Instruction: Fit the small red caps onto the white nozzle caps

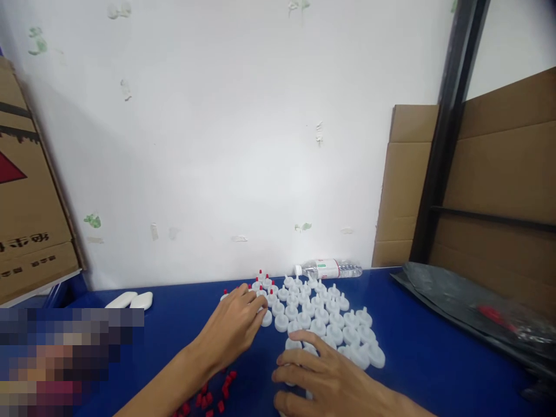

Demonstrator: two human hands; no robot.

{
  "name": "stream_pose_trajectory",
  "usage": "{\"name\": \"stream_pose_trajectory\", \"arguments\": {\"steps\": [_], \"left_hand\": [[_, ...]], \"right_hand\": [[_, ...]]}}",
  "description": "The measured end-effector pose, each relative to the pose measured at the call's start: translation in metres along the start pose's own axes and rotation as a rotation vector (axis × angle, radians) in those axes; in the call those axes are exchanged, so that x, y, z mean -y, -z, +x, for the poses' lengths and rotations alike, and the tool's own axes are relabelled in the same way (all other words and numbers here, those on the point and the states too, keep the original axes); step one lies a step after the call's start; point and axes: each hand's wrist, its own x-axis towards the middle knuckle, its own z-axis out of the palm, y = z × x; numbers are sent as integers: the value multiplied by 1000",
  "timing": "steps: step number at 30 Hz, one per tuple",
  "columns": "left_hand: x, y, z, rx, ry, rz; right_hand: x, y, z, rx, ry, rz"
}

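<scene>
White nozzle caps (304, 319), each a round base with a narrow spout, stand crowded together on the blue surface (174, 330), filling its middle and spreading to the right; most of their spouts are bare. At the far left of this cluster, several spouts carry small red tips (271, 292). The left hand (237, 318) reaches to this edge with its fingers bent down among the caps, just beside the red-tipped ones; its fingertips are partly hidden, so I cannot tell whether it grips anything. The right hand (324, 379) is over the nearest caps, fingers spread and loosely curved, with white bases showing between them; whether it holds any I cannot tell. Loose red pieces (226, 387) lie scattered near the left forearm, toward the near edge of view. Behind the cluster, 1 clear bottle (328, 268) with a white lid lies on its side close to the white wall (243, 145). Well to the left, 2 white rounded objects (142, 300) lie side by side. Dark plastic sheeting (460, 307) lies at the right, below a black post (449, 116) and cardboard (402, 191). A printed cardboard box (30, 202) leans at far left.
</scene>
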Motion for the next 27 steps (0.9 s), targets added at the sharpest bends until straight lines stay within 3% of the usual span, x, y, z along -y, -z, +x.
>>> {"name": "stream_pose_trajectory", "arguments": {"steps": [6, 11, 15, 19, 24, 27], "left_hand": [[0, -8, 28, 21, 39, 18], [8, 4, 21, 4, 71, -55], [-5, 14, 1, -200, 89, -349], [-26, 5, -23, -328, -26, -548], [-37, -5, -34, -337, -161, -353], [-34, -3, -32, -255, -250, -160]], "right_hand": [[0, -3, -1, -81, -25, -35], [0, 7, 1, -66, -279, -48], [-2, 18, 1, -2, -442, 5], [-1, 19, 0, -39, -491, 66], [2, 13, 2, -106, -368, 119], [2, 10, 4, -138, -367, 102]]}}
